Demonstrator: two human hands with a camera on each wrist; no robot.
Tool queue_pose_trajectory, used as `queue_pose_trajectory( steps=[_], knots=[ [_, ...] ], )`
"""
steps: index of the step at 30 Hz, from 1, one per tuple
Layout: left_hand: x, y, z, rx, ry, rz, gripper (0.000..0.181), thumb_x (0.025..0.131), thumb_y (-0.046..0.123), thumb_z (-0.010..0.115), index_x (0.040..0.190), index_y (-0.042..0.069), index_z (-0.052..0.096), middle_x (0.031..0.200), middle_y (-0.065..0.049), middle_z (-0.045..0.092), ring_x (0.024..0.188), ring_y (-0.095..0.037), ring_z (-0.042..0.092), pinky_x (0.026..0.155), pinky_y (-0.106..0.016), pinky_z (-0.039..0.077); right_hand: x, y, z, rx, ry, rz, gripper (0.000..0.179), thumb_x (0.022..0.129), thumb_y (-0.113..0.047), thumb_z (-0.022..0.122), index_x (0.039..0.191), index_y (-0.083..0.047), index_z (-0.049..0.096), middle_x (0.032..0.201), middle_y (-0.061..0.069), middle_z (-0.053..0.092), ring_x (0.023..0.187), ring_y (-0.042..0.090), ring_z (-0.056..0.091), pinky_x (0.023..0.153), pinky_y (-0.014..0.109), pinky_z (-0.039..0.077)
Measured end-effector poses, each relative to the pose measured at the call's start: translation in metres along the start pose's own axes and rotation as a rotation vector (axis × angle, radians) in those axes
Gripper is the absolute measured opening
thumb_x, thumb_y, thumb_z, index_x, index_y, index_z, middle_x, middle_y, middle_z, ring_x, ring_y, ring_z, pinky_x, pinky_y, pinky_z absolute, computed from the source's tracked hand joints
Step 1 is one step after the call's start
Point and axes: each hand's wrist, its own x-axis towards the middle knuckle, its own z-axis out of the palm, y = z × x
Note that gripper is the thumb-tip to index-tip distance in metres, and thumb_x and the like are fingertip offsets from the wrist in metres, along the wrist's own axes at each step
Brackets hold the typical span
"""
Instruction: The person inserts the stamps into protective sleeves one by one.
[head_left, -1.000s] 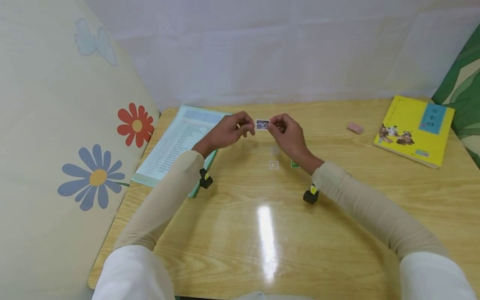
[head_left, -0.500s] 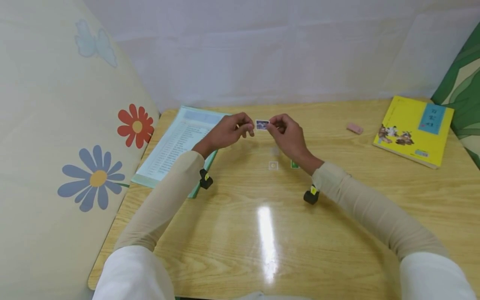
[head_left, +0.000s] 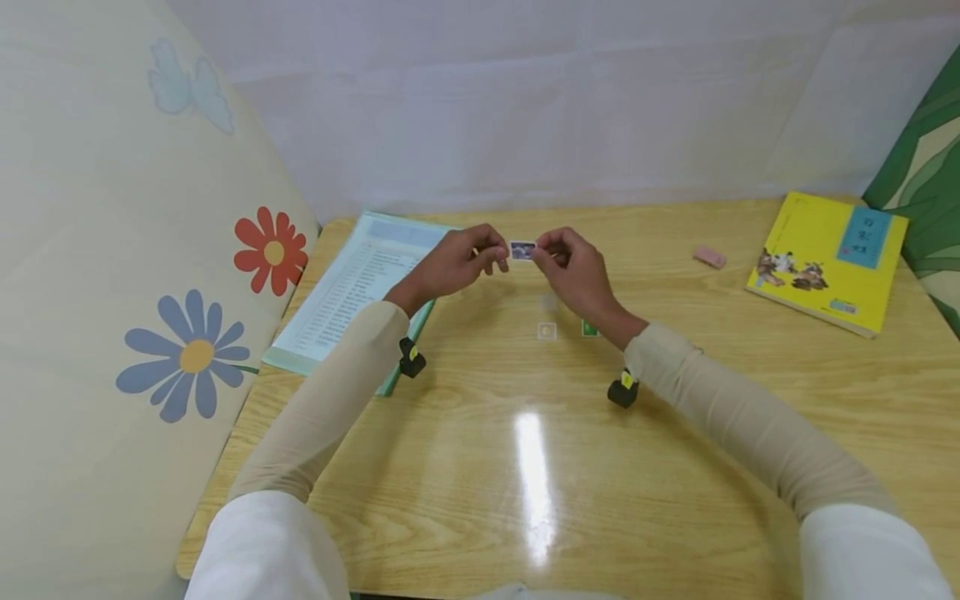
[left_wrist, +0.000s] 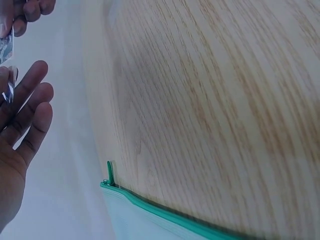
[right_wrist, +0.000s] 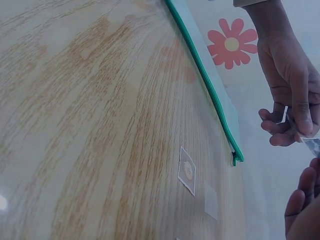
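Observation:
My right hand (head_left: 581, 271) pinches a small dark picture stamp (head_left: 522, 250) with a white border, held up above the far part of the table. Close on its left, my left hand (head_left: 453, 262) has thumb and forefinger together. Between them the left wrist view shows a small shiny piece (left_wrist: 10, 90), clear or silvery; its kind is hard to tell. That hand's other fingers are spread loosely. On the table below lie a pale stamp (right_wrist: 187, 170) with jagged edges, a faint whitish square (right_wrist: 210, 200) and a green stamp (head_left: 589, 328), partly hidden by my right wrist.
A pale zip folder (head_left: 352, 287) with green edging and a printed sheet lies at the left, under my left forearm. To the right are a pink eraser (head_left: 709, 257) and a yellow book (head_left: 828, 262). A white wall sheet (head_left: 525, 108) hangs behind the table.
The stamp in my right hand has shifted very slightly left, towards my left hand. Otherwise both hands stay in place.

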Motion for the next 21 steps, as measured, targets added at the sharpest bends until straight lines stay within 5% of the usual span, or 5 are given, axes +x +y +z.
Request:
queue_pose_trajectory(
  steps=[21],
  knots=[
    [0.0002, 0.0014, 0.0001, -0.009, -0.007, 0.000, 0.022, 0.108, 0.032, 0.047, 0.115, 0.015, 0.058, 0.101, -0.005, 0.069, 0.091, -0.036, 0.065, 0.075, -0.038, 0.052, 0.0022, -0.0028, 0.0013, -0.009, -0.056, 0.041, 0.025, 0.100, -0.033, 0.065, 0.113, -0.011, 0.064, 0.101, 0.004, 0.066, 0.085, 0.018, 0.062, 0.070, 0.032, 0.051]
  ],
)
